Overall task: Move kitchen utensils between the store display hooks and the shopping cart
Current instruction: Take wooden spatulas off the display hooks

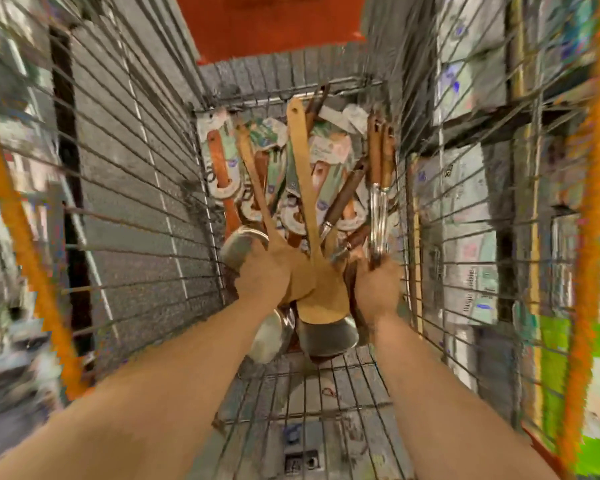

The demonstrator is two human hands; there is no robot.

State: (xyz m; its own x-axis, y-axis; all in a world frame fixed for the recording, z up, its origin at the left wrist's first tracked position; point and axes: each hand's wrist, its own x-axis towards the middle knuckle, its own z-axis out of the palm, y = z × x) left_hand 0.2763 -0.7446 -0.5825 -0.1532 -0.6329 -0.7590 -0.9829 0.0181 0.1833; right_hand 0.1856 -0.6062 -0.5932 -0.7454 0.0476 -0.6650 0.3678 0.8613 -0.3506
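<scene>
Both hands deep in the shopping cart [125,202]; left hand [267,275] curled round the necks of two pale wooden spatulas [300,161], handles pointing away; right hand [378,289] clenched on a bundle of steel-shafted utensils [378,209] with brown handles, count unclear through blur, close against the right wire wall; three steel ladle bowls [274,336] just under the hands; one heap of carded utensils [329,150] packed at the far end; bare wire floor [312,389] open nearer the body.
</scene>
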